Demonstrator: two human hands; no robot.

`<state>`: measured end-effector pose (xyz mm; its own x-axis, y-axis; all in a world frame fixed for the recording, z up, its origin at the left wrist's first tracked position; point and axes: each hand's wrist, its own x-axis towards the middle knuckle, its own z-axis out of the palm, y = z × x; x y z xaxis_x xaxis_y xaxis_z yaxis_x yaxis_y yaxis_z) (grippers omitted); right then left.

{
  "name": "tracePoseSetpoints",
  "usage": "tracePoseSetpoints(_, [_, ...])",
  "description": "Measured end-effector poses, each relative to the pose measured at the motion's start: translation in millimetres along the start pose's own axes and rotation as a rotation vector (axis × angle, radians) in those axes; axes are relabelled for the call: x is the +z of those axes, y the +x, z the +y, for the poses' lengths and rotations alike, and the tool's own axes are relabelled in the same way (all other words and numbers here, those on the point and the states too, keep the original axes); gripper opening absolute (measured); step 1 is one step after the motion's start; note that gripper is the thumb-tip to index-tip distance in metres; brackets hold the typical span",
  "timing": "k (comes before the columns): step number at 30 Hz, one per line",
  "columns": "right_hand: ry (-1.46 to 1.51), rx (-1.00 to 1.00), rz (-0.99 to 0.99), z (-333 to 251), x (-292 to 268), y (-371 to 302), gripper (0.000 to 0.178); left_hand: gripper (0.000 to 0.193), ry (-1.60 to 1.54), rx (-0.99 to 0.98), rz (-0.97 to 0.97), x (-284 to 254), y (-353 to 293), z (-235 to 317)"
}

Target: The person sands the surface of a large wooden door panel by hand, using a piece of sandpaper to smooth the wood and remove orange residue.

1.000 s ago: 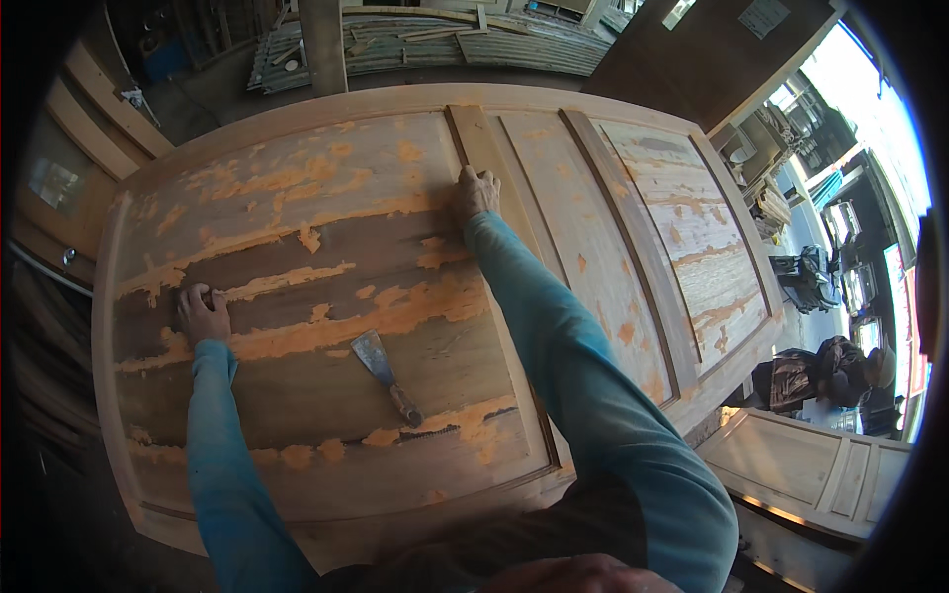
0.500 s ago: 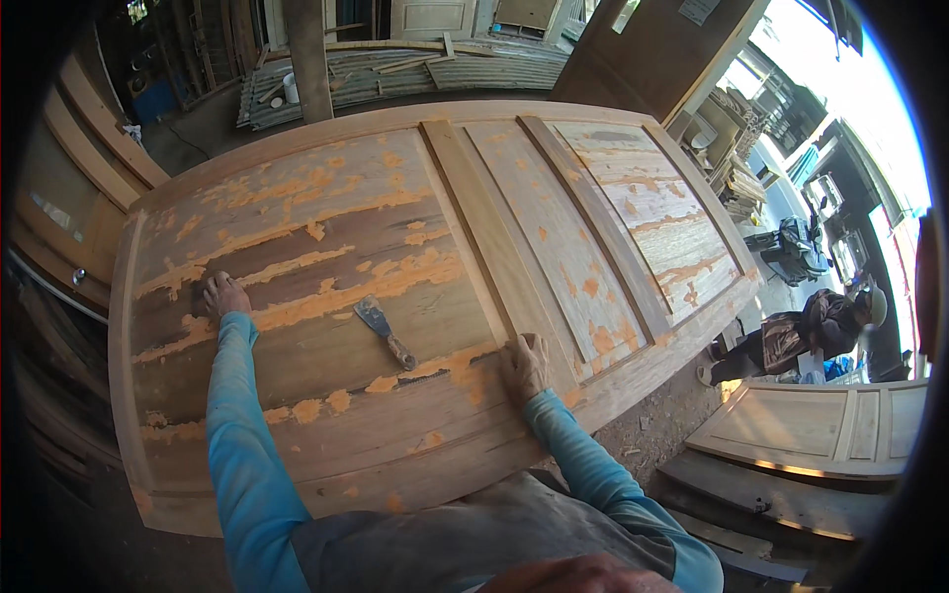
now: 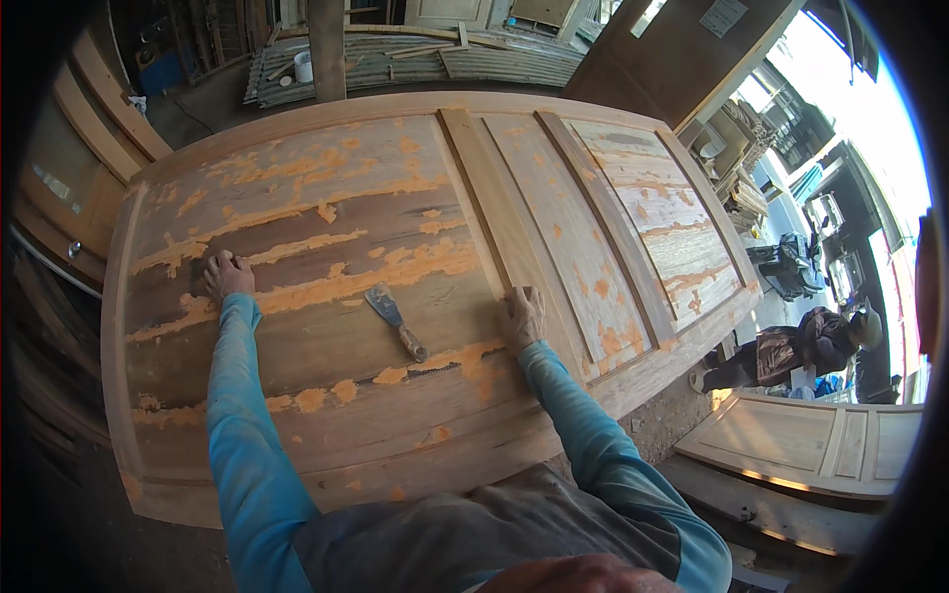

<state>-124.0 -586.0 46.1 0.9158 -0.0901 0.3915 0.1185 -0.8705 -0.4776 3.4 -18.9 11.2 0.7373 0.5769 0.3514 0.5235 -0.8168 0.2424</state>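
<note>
A large wooden panel door [image 3: 395,420] lies flat in front of me, its boards streaked with orange filler [image 3: 415,262]. On the left part of the door, my left hand [image 3: 228,275] presses down with its fingers curled in, beside a dark patch of wood. What those fingers hold, if anything, is hidden. Against the near end of a raised crosspiece [image 3: 479,188] rests my right hand [image 3: 523,318], its fingers bent and slightly apart. Between the two hands a putty knife [image 3: 397,323] with a smeared handle lies loose on the boards.
Another glazed door [image 3: 59,188] stands at the left, with a brown door [image 3: 672,59] upright at the far right. Beyond are corrugated sheets [image 3: 395,71], a post [image 3: 327,49] and a white bucket [image 3: 302,66]. At right, a person [image 3: 806,346] bends near a smaller door [image 3: 761,435].
The whole view has shifted slightly. My left hand has moved a little along the boards with its fingers more curled; my right hand stays by the crosspiece. The putty knife lies where it was.
</note>
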Motion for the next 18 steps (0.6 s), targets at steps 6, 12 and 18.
tracePoseSetpoints(6, [0.02, 0.009, -0.017, -8.9, -9.4, -14.4, 0.014, 0.024, -0.036, 0.001, 0.041, -7.7, -0.3, -0.3])
tracePoseSetpoints(12, [-0.025, 0.003, -0.044, -10.0, -37.1, -52.2, 0.013, 0.025, -0.077, -0.007, 0.05, -4.8, -4.1, 5.5])
tracePoseSetpoints(18, [-0.009, -0.004, 0.013, -8.8, 36.8, 61.5, 0.011, 0.024, -0.054, -0.016, 0.089, -5.5, -5.2, 3.5])
